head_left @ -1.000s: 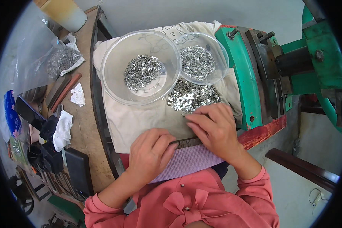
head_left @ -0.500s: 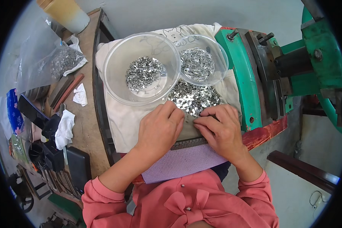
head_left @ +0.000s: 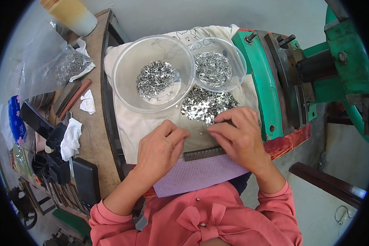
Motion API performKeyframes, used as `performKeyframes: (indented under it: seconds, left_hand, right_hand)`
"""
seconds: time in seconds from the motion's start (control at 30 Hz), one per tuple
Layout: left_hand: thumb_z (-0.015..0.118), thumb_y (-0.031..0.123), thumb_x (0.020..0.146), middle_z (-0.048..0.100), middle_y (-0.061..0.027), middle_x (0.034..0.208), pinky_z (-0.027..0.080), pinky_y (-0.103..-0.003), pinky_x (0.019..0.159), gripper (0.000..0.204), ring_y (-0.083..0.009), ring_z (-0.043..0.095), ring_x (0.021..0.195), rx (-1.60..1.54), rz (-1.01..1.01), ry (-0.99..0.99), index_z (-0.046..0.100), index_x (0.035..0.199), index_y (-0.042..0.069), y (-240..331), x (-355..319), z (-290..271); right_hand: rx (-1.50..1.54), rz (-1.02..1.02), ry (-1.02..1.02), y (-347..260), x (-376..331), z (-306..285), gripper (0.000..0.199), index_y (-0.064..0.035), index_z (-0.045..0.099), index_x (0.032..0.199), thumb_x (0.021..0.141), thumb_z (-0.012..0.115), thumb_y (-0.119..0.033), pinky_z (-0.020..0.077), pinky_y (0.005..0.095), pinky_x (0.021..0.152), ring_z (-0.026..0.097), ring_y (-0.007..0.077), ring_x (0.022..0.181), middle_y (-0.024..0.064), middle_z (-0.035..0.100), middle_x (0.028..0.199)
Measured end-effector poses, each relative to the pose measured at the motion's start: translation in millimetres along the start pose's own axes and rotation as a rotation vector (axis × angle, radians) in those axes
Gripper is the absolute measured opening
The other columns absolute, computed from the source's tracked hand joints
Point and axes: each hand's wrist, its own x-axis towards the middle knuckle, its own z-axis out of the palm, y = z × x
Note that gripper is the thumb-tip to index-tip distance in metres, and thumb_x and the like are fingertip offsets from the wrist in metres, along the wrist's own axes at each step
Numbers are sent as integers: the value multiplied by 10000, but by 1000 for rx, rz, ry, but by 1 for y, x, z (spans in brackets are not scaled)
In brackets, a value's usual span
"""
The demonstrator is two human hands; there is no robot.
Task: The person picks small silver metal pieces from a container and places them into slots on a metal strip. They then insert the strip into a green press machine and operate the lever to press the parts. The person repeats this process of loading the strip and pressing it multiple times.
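Note:
My left hand [head_left: 156,148] hovers over the cloth, left of a dark metal strip with a row of slots [head_left: 205,153]. Its thumb and fingertips are pressed together, and anything between them is too small to name. At the near edge of a loose pile of small shiny metal pieces [head_left: 205,105], my right hand [head_left: 242,134] has its fingers curled in toward the thumb. What it pinches, if anything, is hidden. Behind the hands, a large clear plastic tub [head_left: 125,92] holds similar small pieces. The smaller clear tub [head_left: 238,78] beside it holds thin metal pins.
A green machine press [head_left: 266,102] stands close on the right. Beige cloth [head_left: 131,131] covers the work surface, with a purple woven mat [head_left: 192,176] at its near edge. On the wooden table [head_left: 96,143] at left lie crumpled tissue [head_left: 71,139], a black case [head_left: 86,180] and a plastic bag [head_left: 41,61].
My left hand has drawn back from the pile, leftward and toward my body, uncovering more of the slotted strip. My right hand has shifted slightly and stays by the pile.

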Motion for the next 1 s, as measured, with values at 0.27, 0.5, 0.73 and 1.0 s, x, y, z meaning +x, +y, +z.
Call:
performKeyframes:
  seconds: [0.27, 0.5, 0.73, 1.0]
  left_hand:
    - [732, 63, 839, 590, -73, 881, 506, -399, 641, 101, -287, 642, 741, 0, -22, -24, 672, 920, 71, 0, -1, -2]
    - [751, 38, 818, 592, -73, 870, 498, -381, 634, 122, -276, 632, 718, 19, -9, 26, 670, 908, 53, -2, -6, 1]
    - [760, 25, 808, 599, -57, 854, 489, -333, 597, 124, -215, 610, 660, -35, -42, 44, 672, 894, 43, -2, -5, 3]
    - [759, -23, 761, 602, -84, 851, 489, -356, 642, 160, -263, 611, 740, -84, 50, 74, 664, 876, 34, 12, -14, -1]
  right_hand:
    - [5, -12, -43, 0, 3, 12, 182, -132, 735, 883, 721, 807, -93, 414, 415, 897, 584, 252, 987, 11, 625, 995]
    - [55, -20, -35, -10, 0, 18, 183, -106, 688, 849, 701, 791, -80, 401, 413, 925, 586, 241, 998, 1, 626, 992]
    - [75, -33, -27, -20, -30, 7, 207, -120, 722, 860, 687, 834, -109, 392, 410, 901, 595, 222, 956, -10, 646, 972]
    - [-94, 2, 77, -1, -1, 10, 202, -105, 706, 884, 714, 814, -119, 396, 439, 933, 579, 242, 981, 9, 618, 988]
